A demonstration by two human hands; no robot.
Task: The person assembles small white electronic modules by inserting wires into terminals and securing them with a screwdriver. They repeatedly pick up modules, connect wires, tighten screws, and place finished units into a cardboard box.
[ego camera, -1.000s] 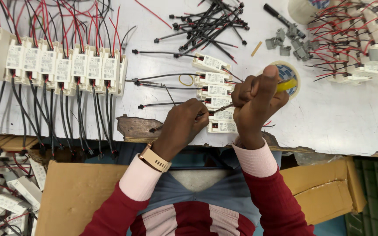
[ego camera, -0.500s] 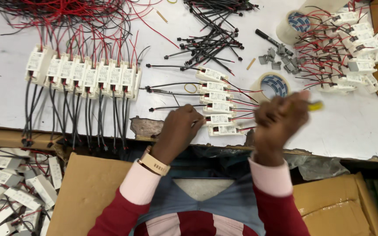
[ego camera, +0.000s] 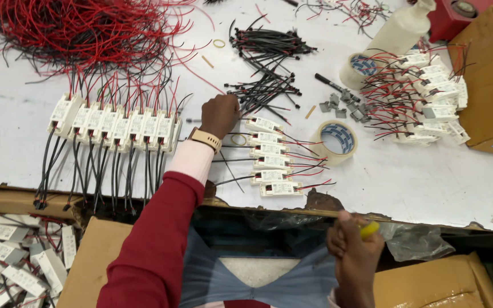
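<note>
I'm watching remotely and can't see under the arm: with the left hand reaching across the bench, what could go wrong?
The left hand reaches to the black wires; its sleeve crosses close by the row of white modules and might drag their leads. The stacked modules lie near the table edge and could be nudged off. The right hand holds a yellow-handled tool out of sight.

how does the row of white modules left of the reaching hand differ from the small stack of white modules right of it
The long row of white rectangular modules stands side by side, its black leads hanging over the table edge. The short stack of white rectangular modules holds far fewer, one below another, red leads pointing right. The left hand reaches between them. Both have red and black wires.
</note>
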